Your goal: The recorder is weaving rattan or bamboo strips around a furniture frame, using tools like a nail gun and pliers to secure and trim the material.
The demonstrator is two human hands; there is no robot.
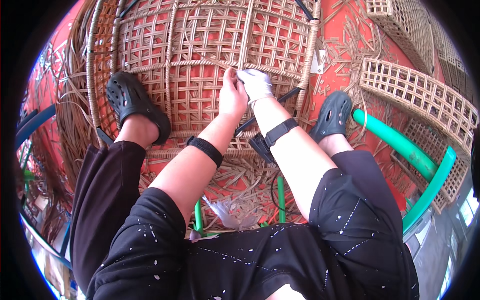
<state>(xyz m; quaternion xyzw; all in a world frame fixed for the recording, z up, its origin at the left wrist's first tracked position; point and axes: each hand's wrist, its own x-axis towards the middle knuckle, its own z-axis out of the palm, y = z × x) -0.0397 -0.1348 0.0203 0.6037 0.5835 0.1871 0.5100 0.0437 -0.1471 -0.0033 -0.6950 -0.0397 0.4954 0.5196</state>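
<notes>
A large woven rattan panel with an open lattice and wrapped ribs lies before me. My left hand is bare and closed, its fingertips at the crossing of an upright rib and a cross rib. One thin rattan strand loops over the lattice and runs down to those fingertips. Pressed close beside it, my right hand wears a white glove and is closed at the same crossing. What the gloved fingers pinch is hidden. Black bands circle both forearms.
My feet in dark clogs stand left and right, the left one over the panel. Long loose rattan strands hang at the left. Woven lattice baskets and green tubes are at the right. Cut scraps litter the red floor.
</notes>
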